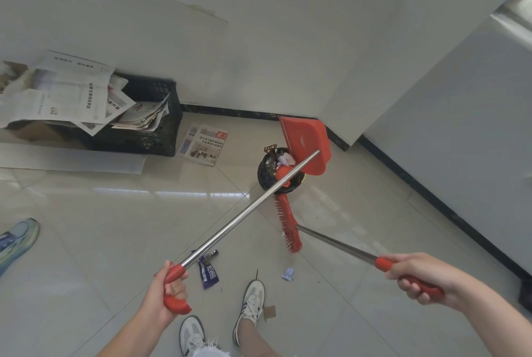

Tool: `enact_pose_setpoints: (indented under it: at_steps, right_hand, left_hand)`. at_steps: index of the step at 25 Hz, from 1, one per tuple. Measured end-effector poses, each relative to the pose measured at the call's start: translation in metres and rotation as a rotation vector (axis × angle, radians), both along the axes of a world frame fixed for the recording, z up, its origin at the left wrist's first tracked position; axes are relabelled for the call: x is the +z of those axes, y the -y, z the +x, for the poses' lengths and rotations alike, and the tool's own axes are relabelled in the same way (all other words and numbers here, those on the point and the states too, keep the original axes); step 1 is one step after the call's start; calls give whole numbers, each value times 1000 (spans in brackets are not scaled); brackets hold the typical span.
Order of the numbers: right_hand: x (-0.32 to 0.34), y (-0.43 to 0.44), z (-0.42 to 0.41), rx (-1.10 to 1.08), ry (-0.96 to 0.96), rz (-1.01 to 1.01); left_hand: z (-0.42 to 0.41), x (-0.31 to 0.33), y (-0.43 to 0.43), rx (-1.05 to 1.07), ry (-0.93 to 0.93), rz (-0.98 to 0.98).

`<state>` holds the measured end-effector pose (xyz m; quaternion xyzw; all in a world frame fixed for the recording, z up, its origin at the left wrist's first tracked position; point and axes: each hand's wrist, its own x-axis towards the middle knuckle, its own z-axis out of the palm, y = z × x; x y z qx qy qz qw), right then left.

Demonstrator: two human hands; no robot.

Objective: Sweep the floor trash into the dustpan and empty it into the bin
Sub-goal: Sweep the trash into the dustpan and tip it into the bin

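My left hand (168, 296) grips the red handle of the dustpan's long metal pole. The red dustpan (306, 145) is raised and tilted over the small black bin (266, 172), which holds trash. My right hand (419, 277) grips the red handle of the broom; its red brush head (288, 224) hangs just in front of the bin, above the floor. A purple wrapper (207, 271), a small blue-white scrap (288, 273) and a brown cardboard piece (269, 313) lie on the tiles near my feet.
A black crate (155, 129) stuffed with newspapers stands at the left wall, a folded newspaper (203, 145) on the floor beside it. Another person's blue shoe (17, 240) shows at the left edge. White walls form a corner behind the bin.
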<state>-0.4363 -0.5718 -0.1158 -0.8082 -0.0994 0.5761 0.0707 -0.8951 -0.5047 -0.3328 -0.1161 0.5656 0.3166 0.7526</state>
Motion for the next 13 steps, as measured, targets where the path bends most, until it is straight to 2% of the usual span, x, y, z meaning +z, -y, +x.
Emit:
enact_pose_setpoints:
  at_steps: [9,13]
  right_hand:
    - [8,35,-15,-62,42,8]
    - [14,67,-17,-124,51,-3]
  left_hand:
    - [-50,41,-27,-120,-15,153]
    - [-78,83,-53,-234,-92,321]
